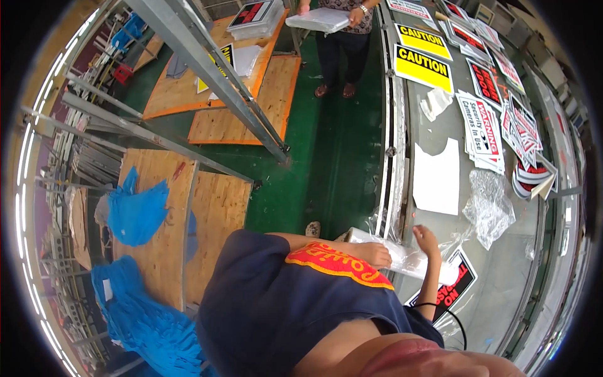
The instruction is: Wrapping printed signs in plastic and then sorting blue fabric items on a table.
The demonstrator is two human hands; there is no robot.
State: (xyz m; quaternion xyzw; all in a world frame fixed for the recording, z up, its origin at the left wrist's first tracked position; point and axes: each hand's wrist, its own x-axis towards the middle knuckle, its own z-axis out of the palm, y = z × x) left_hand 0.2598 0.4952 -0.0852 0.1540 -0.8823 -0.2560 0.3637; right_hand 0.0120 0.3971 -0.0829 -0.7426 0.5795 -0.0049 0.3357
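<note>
My left hand [375,254] has its fingers curled on a bundle of clear plastic bags [405,254] at the near edge of the metal worktop [496,289]. My right hand [424,239] is raised above the worktop, right of the bundle, fingers loosely bent and apart, with nothing visible in them. A red, black and white sign [463,279] lies partly under the plastic and my right arm. A torn white sheet [436,182] and crumpled clear plastic [487,207] lie farther along the worktop.
Stacks of printed signs [480,132] cover the far worktop, with yellow ones [422,68]. A co-worker [339,53] holding a white stack [317,20] stands in the green-floored aisle [314,157]. Metal posts [245,113], plywood tables [220,213] and blue cloth [135,210] are at the left.
</note>
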